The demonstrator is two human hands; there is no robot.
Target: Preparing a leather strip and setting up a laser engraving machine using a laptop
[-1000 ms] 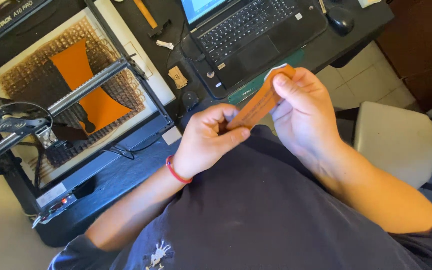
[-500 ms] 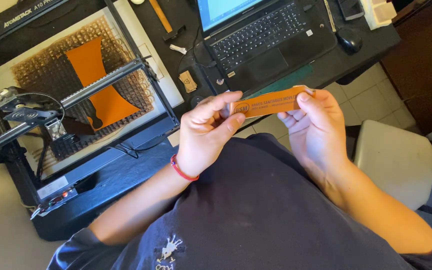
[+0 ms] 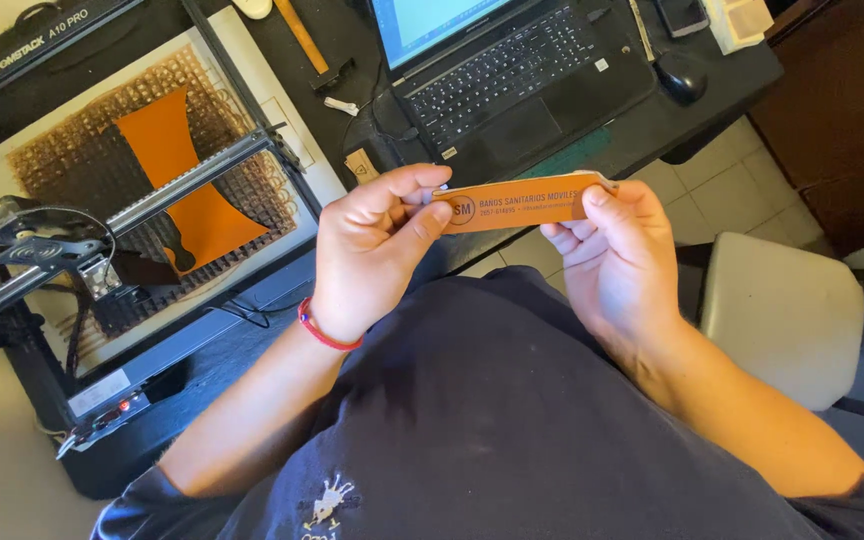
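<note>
Centre frame, above the lap: left hand point(image 3: 372, 250) and right hand point(image 3: 617, 255) pinch opposite ends of an orange strip point(image 3: 517, 203), fingers grasping it flat, face up, apparently for inspection.

A single head-worn camera looks steeply down over the person's chest, close above the left hand point(image 3: 372, 250) and right hand point(image 3: 617, 260). Beyond the hands, the black desk point(image 3: 652, 120) fills the frame's upper part.

Bright, even daylight, soft shadows, sharp focus throughout, mild wide-angle stretch toward the edges.
</note>
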